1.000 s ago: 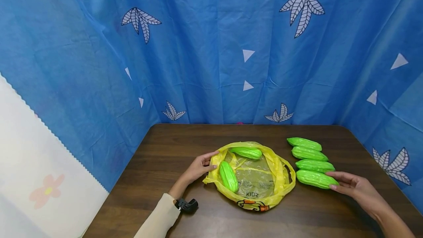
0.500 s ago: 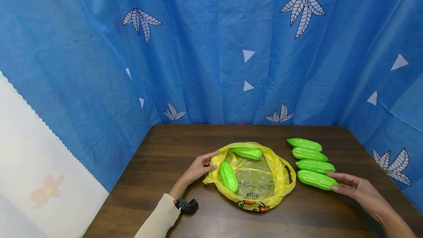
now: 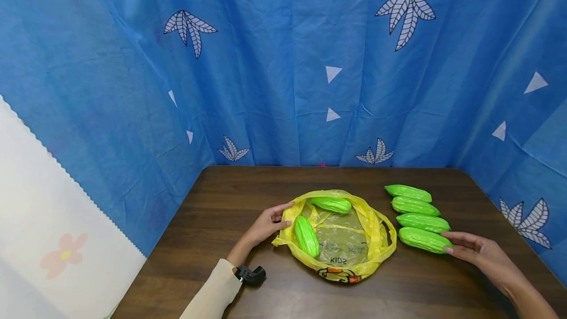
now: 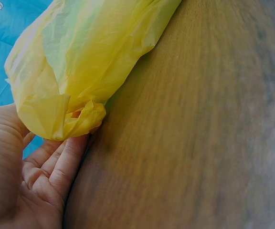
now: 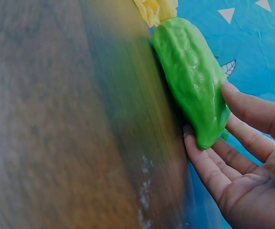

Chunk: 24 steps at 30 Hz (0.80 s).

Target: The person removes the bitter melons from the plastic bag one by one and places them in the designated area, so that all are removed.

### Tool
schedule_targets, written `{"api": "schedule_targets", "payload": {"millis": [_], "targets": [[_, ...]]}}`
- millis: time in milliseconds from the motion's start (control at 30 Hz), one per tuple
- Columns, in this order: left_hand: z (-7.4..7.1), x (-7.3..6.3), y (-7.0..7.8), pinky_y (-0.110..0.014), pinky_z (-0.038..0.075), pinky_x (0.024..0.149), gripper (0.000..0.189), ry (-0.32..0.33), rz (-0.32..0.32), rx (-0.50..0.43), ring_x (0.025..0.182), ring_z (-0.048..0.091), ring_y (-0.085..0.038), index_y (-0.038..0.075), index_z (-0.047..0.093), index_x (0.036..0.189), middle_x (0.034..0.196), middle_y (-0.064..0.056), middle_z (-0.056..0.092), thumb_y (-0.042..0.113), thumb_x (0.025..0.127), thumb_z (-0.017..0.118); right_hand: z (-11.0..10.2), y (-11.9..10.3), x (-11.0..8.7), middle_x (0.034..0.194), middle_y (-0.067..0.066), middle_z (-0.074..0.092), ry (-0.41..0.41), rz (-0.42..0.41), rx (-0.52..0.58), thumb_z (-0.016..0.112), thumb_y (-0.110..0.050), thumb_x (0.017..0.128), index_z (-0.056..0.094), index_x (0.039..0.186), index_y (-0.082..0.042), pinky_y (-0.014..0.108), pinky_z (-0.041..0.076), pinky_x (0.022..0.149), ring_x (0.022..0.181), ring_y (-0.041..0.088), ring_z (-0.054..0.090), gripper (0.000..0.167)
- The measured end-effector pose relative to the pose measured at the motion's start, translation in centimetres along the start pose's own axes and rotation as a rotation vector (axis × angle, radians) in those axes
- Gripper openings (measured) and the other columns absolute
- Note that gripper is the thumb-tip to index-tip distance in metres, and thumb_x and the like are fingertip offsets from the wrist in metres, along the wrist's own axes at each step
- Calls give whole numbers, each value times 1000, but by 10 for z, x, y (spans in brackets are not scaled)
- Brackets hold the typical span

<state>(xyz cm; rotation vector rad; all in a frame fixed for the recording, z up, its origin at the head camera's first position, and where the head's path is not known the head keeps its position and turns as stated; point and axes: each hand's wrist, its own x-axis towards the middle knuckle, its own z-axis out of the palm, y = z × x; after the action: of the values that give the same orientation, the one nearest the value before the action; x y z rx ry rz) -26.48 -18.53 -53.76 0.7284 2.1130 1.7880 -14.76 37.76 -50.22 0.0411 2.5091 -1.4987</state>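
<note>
On the near side of the yellow bag [image 3: 341, 242], the wood of the table [image 3: 381, 299] leaves room for the hands. At right, the right hand [image 3: 480, 254] pinches the right end of the nearest green gourd [image 3: 421, 239], which lies on the table. At left, the left hand [image 3: 266, 224] holds the bag's left rim; its mouth gapes wide. Two of six gourds are inside: the left gourd [image 3: 306, 237] and the far gourd [image 3: 331, 205]. Four remain outside; three outer gourds [image 3: 424, 221] line up beyond the pinched one. A narrow gap parts bag from row. Farthest, the table's edge meets the blue curtain [image 3: 266, 73].
</note>
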Motion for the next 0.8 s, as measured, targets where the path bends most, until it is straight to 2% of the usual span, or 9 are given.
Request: {"api": "schedule_targets", "payload": {"millis": [100,333,467,533,700,800], "targets": [[0,0,0,-33,60,85,58,0,4,-4,113,67,-27,5,44,153,146,-23,53,5,99,65,0,-1,-1,122,-12,58,6,6,9,65,-32,101,50,145,5,32,56,87,96,-9,60,59],[0,1,1,-34,59,86,58,-2,7,0,115,66,-27,6,44,153,146,-22,53,5,99,66,1,-2,-2,128,1,59,18,9,-9,66,-33,100,52,143,5,31,57,87,96,-10,59,60],[0,1,1,-34,59,86,58,-2,6,3,115,66,-28,6,45,153,146,-21,53,4,99,66,1,-1,-2,128,1,59,17,10,-10,67,-34,99,52,143,5,31,56,88,96,-9,60,61],[0,1,1,-34,59,86,58,-2,3,7,114,66,-27,7,45,153,146,-21,53,4,99,65,1,-1,-3,128,2,59,13,19,-11,68,-35,99,50,144,5,31,56,88,96,-8,60,63],[0,0,0,-34,60,85,58,-1,-3,1,111,67,-25,7,45,153,144,-22,55,5,99,66,0,1,-3,134,14,57,-3,23,-18,67,-37,98,46,146,7,33,55,90,96,-8,58,68],[0,0,-1,-33,60,84,58,5,-4,-2,110,68,-25,7,45,153,144,-22,55,5,99,66,0,3,-4,135,15,56,-2,17,-12,67,-36,98,45,147,7,34,56,90,96,-10,57,69]]}}
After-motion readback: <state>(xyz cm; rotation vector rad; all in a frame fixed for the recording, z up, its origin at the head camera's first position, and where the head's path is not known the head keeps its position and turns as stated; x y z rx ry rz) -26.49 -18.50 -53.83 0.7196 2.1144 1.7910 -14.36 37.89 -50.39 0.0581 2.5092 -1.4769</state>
